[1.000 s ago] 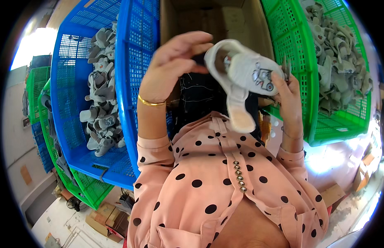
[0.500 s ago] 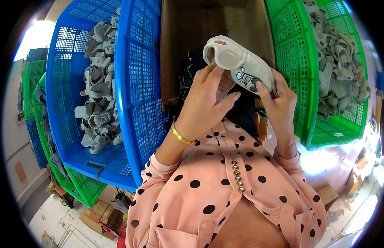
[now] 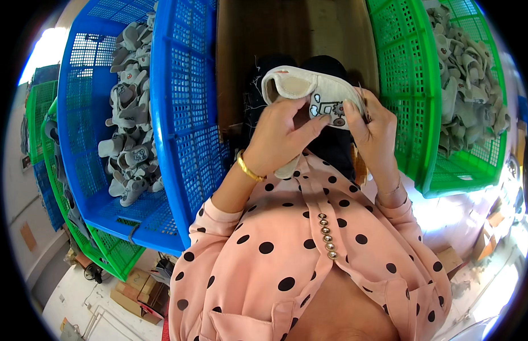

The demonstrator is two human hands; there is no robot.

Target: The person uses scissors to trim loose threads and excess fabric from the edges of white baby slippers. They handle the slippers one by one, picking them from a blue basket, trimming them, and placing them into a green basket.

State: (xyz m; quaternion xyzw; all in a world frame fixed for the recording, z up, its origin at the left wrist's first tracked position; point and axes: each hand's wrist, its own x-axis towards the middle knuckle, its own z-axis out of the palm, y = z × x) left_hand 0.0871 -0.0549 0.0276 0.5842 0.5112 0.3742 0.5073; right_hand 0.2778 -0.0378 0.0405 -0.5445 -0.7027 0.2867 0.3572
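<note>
Since the earlier frames, both hands have drawn the small shoe lower and closer to the chest, and the left hand, which was spread open above it a second ago, has closed onto it; the shoe has also turned, so its padded opening now faces up.

At the left of the frame a blue crate [image 3: 178, 113] holds a heap of grey baby shoes [image 3: 130, 125] piled along its middle; behind it, at the far left edge, green crates [image 3: 36, 119] are stacked, partly hidden.

At the upper middle the left hand [image 3: 278, 139] grips the white baby shoe [image 3: 309, 94] from below, fingers curled round its heel end and thumb stretched toward the printed side panel; a gold bangle [image 3: 249, 169] sits on that wrist.

Just right of it the right hand [image 3: 374, 133] pinches the toe end of the same shoe, fingers closed over the upper; whether it also holds a small tool I cannot tell.

At the right a green crate [image 3: 411, 113] carries another heap of grey shoes [image 3: 468, 85].

By my judgement the step in hand is checking or trimming this one shoe, held over the lap between the two crates; the next move probably calls for turning it to see the remaining sides while both grips stay firm, then releasing it into one of the crates; which one cannot be told.
</note>
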